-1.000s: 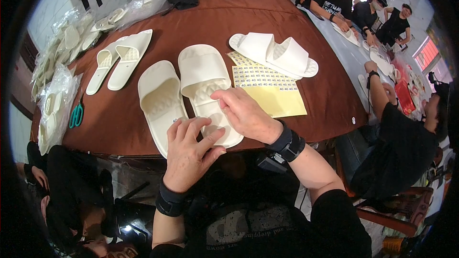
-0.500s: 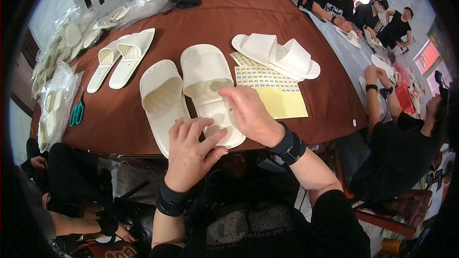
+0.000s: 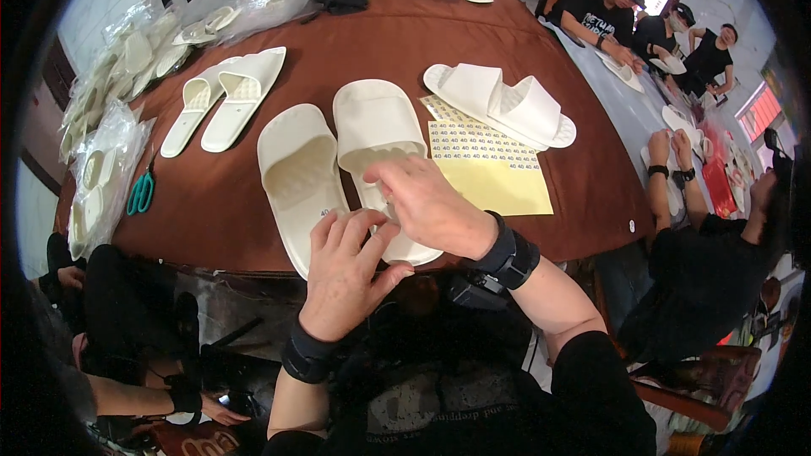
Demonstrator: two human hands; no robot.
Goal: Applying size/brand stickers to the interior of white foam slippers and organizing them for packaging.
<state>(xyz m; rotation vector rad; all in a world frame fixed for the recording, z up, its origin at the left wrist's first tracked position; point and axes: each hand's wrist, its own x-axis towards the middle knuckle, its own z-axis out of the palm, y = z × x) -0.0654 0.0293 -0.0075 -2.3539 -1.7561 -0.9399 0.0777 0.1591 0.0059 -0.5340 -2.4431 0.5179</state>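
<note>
Two cream slide sandals lie side by side at the near edge of the brown table (image 3: 405, 51). My left hand (image 3: 346, 266) rests with spread fingers on the heel ends, between the left sandal (image 3: 300, 173) and the right sandal (image 3: 376, 131). My right hand (image 3: 431, 207) lies over the heel of the right sandal, fingertips pressed down on its footbed. A yellow sticker sheet (image 3: 490, 165) with rows of small labels lies just right of that sandal. Whether a label is under my fingers is hidden.
Another cream pair (image 3: 503, 101) lies beyond the sheet, and a flat pair (image 3: 224, 97) sits at the left. Green-handled scissors (image 3: 142, 190) and bagged sandals (image 3: 101, 169) line the left edge. Other people work at the far and right sides, one seated close at my right (image 3: 718, 262).
My right hand has shifted slightly along the right sandal's heel; my left hand stays on the heel ends. The person at the right has moved their hands.
</note>
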